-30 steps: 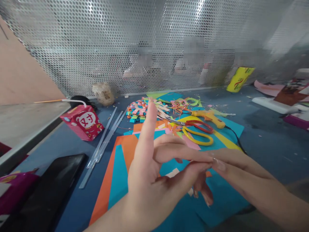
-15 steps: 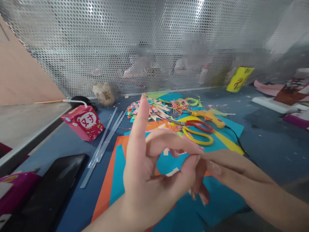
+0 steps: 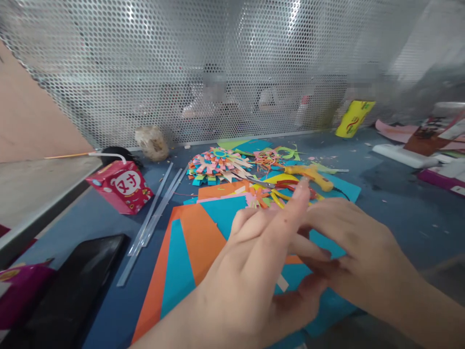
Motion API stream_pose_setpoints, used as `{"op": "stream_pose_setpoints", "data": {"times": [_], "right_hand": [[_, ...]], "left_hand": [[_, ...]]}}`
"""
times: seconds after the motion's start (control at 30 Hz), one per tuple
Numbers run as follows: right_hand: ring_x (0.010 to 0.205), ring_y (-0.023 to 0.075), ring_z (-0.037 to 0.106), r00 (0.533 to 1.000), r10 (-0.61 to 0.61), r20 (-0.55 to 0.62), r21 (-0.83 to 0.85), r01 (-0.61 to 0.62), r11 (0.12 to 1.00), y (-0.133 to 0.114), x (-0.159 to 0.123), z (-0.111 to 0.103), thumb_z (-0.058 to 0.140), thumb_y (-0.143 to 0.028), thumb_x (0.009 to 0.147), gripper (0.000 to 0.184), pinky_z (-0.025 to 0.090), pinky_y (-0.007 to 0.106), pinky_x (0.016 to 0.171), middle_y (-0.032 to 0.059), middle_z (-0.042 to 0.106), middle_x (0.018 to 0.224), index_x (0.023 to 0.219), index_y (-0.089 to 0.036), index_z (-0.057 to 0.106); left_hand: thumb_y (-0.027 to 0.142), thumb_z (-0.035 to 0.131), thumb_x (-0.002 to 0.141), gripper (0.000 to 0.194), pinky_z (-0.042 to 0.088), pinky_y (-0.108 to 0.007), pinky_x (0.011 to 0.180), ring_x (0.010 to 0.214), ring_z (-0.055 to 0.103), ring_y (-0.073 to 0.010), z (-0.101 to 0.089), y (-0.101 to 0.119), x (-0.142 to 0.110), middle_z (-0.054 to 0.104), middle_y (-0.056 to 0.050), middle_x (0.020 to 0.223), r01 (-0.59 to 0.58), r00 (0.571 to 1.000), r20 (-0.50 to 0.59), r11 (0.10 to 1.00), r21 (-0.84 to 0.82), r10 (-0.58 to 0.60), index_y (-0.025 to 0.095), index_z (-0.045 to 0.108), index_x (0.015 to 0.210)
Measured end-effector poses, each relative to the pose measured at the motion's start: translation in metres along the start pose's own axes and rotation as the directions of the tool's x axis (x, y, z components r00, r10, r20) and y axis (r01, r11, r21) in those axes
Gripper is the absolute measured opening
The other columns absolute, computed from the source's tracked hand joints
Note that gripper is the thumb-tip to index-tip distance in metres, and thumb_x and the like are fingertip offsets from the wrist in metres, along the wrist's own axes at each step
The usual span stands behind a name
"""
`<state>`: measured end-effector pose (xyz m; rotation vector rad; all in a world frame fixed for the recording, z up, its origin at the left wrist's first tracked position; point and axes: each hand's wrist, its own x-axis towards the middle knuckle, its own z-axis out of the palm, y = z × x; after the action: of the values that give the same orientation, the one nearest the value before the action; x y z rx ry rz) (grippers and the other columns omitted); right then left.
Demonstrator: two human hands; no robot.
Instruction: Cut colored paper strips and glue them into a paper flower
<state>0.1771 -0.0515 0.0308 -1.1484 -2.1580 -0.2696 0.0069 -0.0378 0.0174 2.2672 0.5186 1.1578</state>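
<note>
My left hand [image 3: 261,257] and my right hand [image 3: 348,252] meet above the colored paper sheets, fingertips overlapping. The left index finger points up and forward while its other fingers curl in toward the thumb. My right fingers bend down over the left fingertips. Whatever lies between them is hidden. Beneath are an orange sheet [image 3: 198,237] and a blue sheet [image 3: 227,208]. A small pale paper strip [image 3: 282,283] shows below the left fingers. Just beyond the hands lie scissors [image 3: 267,184] with red and yellow handles, partly covered, and a yellow glue gun [image 3: 312,175].
A fringed paper flower [image 3: 218,165] lies near the perforated metal screen [image 3: 145,58]. On the left are clear glue sticks [image 3: 160,213], a red drink carton [image 3: 123,186] with a straw and a black phone [image 3: 72,286]. A yellow packet [image 3: 354,118] stands at back right.
My left hand has turned and tipped toward the right, its index finger swinging from upright to rightward. My right hand has risen and closed over the left fingertips, covering part of the scissors.
</note>
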Motion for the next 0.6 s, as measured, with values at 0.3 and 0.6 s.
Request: {"op": "stream_pose_setpoints", "data": {"times": [0.3, 0.6], "right_hand": [[0.060, 0.0216, 0.058, 0.990, 0.075, 0.121, -0.002, -0.075, 0.997, 0.003, 0.001, 0.002, 0.048, -0.027, 0.076, 0.018, 0.039, 0.036, 0.059, 0.0054, 0.063, 0.066, 0.074, -0.014, 0.060], [0.056, 0.0183, 0.054, 0.963, 0.210, 0.170, -0.141, -0.187, 0.972, 0.017, 0.003, 0.012, 0.047, -0.040, 0.085, 0.031, 0.035, 0.033, 0.058, 0.0005, 0.059, 0.057, 0.063, -0.020, 0.058]], "left_hand": [[0.011, 0.066, 0.073, 0.088, 0.034, -0.040, 0.099, 0.087, 0.059, -0.0179, 0.007, -0.005, 0.003, 0.070, 0.004, 0.076, 0.086, 0.995, -0.032, 0.974, -0.208, -0.094, 0.036, 0.013, 0.140], [0.004, 0.067, 0.071, 0.066, 0.054, -0.025, 0.079, 0.073, 0.066, -0.0117, -0.008, 0.002, 0.017, 0.069, 0.005, 0.069, 0.116, 0.856, -0.324, 0.759, -0.641, -0.404, 0.025, 0.040, 0.128]]}}
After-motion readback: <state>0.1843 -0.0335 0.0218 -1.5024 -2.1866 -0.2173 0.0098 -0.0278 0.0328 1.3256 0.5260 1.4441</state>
